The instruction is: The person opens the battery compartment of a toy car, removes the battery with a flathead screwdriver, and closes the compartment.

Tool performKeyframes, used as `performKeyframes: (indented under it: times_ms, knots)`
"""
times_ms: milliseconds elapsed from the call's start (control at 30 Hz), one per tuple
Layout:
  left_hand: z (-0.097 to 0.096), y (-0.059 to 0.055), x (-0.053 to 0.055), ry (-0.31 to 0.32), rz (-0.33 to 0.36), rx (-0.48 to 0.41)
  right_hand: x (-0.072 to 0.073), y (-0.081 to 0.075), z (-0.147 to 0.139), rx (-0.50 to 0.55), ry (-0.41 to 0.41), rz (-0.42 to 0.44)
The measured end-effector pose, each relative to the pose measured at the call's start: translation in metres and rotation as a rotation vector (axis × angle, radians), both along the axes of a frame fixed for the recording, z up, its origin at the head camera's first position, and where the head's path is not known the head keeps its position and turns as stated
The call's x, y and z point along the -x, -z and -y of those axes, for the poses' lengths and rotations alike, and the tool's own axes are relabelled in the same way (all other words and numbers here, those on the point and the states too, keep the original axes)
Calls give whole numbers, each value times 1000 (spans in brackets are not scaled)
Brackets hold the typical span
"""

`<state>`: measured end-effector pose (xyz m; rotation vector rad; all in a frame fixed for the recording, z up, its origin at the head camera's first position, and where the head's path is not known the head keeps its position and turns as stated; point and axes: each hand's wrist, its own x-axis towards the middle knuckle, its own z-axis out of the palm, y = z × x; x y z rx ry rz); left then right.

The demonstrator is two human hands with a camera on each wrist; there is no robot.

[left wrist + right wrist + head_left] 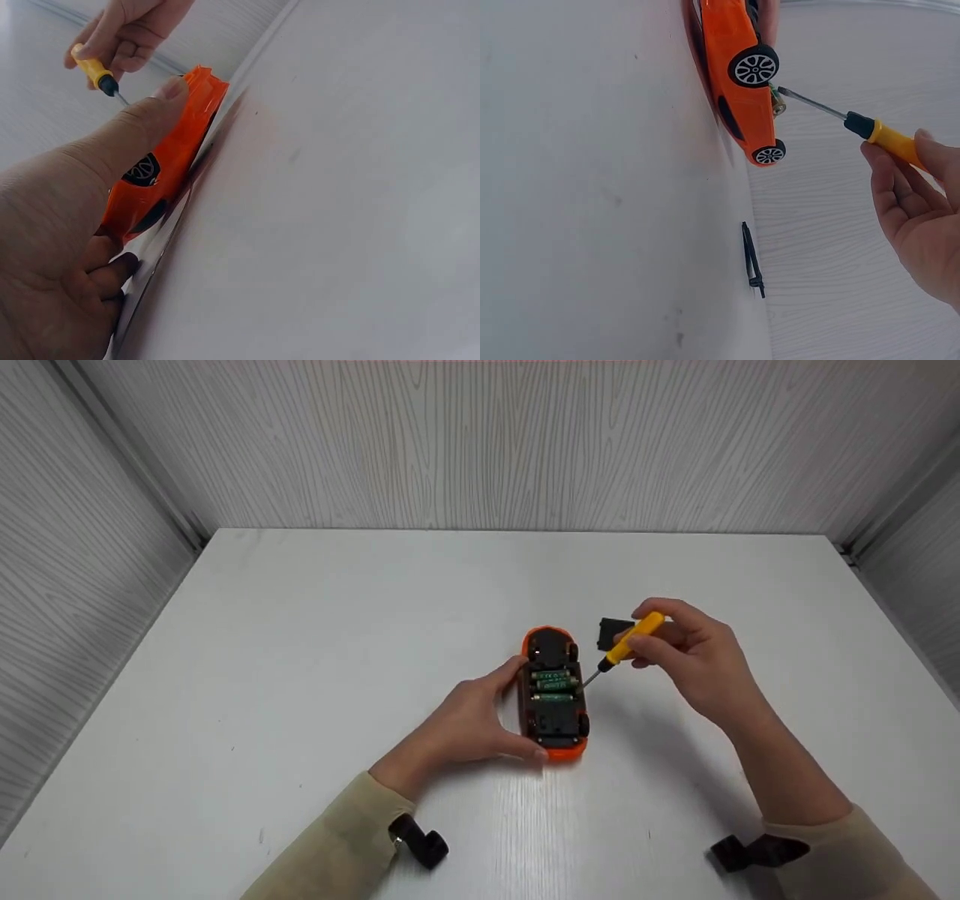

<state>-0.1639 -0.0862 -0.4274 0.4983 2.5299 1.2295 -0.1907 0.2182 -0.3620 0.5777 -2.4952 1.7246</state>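
Note:
An orange toy car [556, 753] lies upside down on the table, its black underside [556, 721] facing up. In its uncovered battery compartment sit green batteries [553, 698]; in the right wrist view one battery [778, 107] sticks up past the car's edge. My left hand [469, 720] grips the car from the left, thumb at its near end and fingers along its side. A yellow-handled screwdriver [634, 637] is pinched in my right hand [705, 667]. Its metal tip [783, 91] points at the batteries' right ends, right beside the raised one.
A black battery cover [613, 631] lies on the white table [337, 660], beyond and right of the car, partly behind the right hand. Pale wood-grain panels [510, 442] stand at the back and both sides. Black wrist mounts [420, 842] sit on the sleeves.

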Motion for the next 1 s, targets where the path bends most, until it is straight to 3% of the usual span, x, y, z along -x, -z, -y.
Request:
performKeyframes:
  times_ms: [200, 600, 1000]
  knots:
    - [0, 0, 0, -6, 3, 4, -1, 0, 3, -43, -2, -19]
    - [1, 0, -1, -4, -20, -1, -2, 2, 4, -32, -13, -29]
    - [0, -1, 0, -15, 2, 15, -1, 2, 5, -27, -13, -25]
